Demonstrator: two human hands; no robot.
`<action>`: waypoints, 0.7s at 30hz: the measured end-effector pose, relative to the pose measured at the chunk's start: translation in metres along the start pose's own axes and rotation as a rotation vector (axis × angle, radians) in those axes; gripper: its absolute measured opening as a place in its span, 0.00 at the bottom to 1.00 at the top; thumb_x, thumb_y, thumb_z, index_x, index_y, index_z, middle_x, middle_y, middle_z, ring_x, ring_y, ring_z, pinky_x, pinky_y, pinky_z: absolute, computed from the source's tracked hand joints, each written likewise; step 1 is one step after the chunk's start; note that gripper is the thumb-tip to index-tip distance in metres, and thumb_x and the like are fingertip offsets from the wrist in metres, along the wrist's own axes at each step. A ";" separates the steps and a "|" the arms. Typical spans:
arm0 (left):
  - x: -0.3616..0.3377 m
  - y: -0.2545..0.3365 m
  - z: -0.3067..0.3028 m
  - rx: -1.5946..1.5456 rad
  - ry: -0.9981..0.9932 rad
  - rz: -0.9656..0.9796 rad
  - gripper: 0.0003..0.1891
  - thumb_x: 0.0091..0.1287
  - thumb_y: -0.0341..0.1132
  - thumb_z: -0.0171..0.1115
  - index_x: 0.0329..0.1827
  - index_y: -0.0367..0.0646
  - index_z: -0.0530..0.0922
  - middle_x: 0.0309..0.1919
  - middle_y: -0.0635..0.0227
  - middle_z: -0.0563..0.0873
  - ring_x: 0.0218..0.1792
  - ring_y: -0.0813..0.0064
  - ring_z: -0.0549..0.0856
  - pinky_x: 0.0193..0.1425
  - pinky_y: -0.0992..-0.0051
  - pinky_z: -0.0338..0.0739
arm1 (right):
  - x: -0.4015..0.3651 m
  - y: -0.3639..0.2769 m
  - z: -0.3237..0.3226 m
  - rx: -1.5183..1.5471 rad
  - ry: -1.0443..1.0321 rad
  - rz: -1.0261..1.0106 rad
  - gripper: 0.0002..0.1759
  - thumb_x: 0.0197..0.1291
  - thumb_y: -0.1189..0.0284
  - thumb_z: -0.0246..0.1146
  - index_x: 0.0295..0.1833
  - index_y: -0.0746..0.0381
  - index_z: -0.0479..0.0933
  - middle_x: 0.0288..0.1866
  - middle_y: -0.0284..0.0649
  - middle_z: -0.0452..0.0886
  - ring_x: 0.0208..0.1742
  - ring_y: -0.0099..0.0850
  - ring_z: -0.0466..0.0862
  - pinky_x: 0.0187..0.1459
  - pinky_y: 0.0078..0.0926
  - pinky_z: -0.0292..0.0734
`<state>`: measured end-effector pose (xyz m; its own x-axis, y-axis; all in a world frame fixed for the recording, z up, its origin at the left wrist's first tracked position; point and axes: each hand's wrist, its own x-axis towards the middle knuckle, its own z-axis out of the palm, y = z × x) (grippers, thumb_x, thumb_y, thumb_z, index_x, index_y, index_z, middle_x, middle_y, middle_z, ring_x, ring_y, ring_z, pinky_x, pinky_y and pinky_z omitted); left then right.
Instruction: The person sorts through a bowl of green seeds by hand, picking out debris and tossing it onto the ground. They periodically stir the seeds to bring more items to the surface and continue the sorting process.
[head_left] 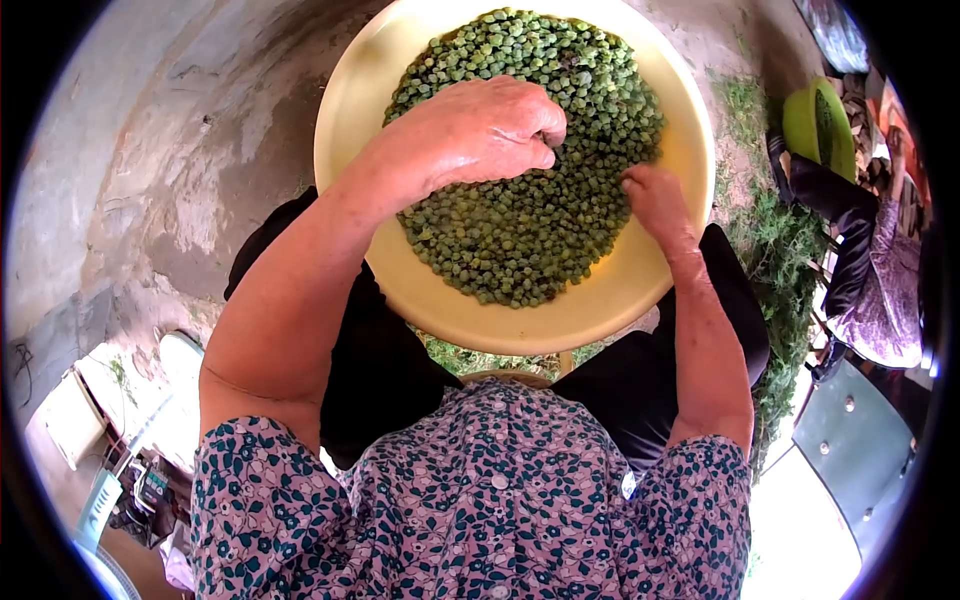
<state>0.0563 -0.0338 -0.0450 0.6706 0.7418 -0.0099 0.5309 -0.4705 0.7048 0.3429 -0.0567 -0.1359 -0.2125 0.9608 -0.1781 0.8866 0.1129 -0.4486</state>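
A wide pale yellow basin (350, 150) rests over my lap, filled with a broad layer of small round green pods or berries (520, 240); their exact kind I cannot make out. My left hand (490, 128) is over the middle of this layer, thumb and fingers pinched together, fingertips close to the green pieces. Whatever it may hold is hidden or too small to name. At the right edge of the layer, my right hand (660, 205) is closed with its fingers curled inside the basin's rim. Its contents, if any, do not show either.
To the right sits another person in a purple patterned top (885, 290), with a lime green basin (820, 125) beside them. Green plants (785, 270) grow between us. A worn wall (110, 160) rises on the left, with assorted items below it.
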 end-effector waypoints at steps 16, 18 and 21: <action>0.002 -0.020 -0.016 -0.069 0.187 0.120 0.14 0.58 0.35 0.61 0.42 0.34 0.79 0.34 0.55 0.84 0.37 0.60 0.83 0.42 0.67 0.74 | 0.001 -0.031 0.072 0.267 -0.178 -0.058 0.20 0.55 0.78 0.58 0.56 0.66 0.73 0.48 0.53 0.79 0.50 0.45 0.80 0.52 0.33 0.72; 0.002 -0.022 -0.020 -0.090 0.225 0.184 0.13 0.58 0.34 0.60 0.42 0.33 0.79 0.33 0.55 0.84 0.36 0.61 0.82 0.41 0.68 0.74 | -0.001 -0.035 0.076 0.300 -0.203 -0.038 0.24 0.55 0.79 0.58 0.60 0.69 0.69 0.54 0.55 0.76 0.55 0.47 0.77 0.56 0.33 0.70; 0.002 -0.020 -0.026 -0.049 0.177 0.143 0.13 0.58 0.34 0.60 0.41 0.33 0.79 0.32 0.56 0.83 0.36 0.61 0.82 0.42 0.68 0.74 | 0.001 -0.031 0.091 0.200 -0.104 -0.101 0.24 0.56 0.79 0.57 0.60 0.70 0.67 0.57 0.55 0.74 0.58 0.48 0.74 0.59 0.33 0.68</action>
<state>0.0333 -0.0105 -0.0403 0.6337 0.7434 0.2140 0.4082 -0.5563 0.7238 0.2778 -0.0826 -0.2015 -0.3467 0.9145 -0.2083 0.7619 0.1451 -0.6312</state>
